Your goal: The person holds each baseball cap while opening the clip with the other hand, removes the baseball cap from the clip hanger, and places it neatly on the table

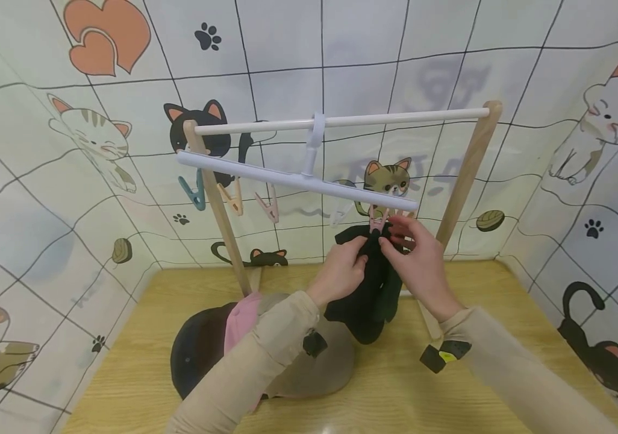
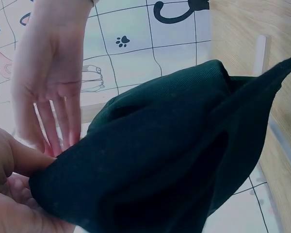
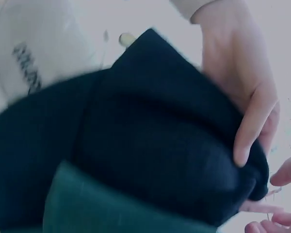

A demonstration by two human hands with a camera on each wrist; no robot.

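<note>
A dark black-and-green cloth hat (image 1: 371, 289) hangs in folds below the low right end of a white hanger (image 1: 298, 179). A pink clothespin (image 1: 377, 222) sits at its top edge. My left hand (image 1: 341, 271) pinches the cloth beside the clothespin, thumb on the near side; the left wrist view shows the hat (image 2: 160, 145) spreading out from this grip. My right hand (image 1: 420, 259) is at the other side of the clothespin, thumb and fingers parted. In the right wrist view, the fingers of my right hand (image 3: 283, 194) are spread by the hat's edge.
The hanger hooks over a white rod (image 1: 406, 119) on a wooden frame (image 1: 466, 175). More clothespins, a teal one (image 1: 194, 191), an orange one (image 1: 233, 198) and a pink one (image 1: 268, 206), hang along it. Caps, including a beige one (image 1: 320, 367), lie on the wooden table (image 1: 396, 392).
</note>
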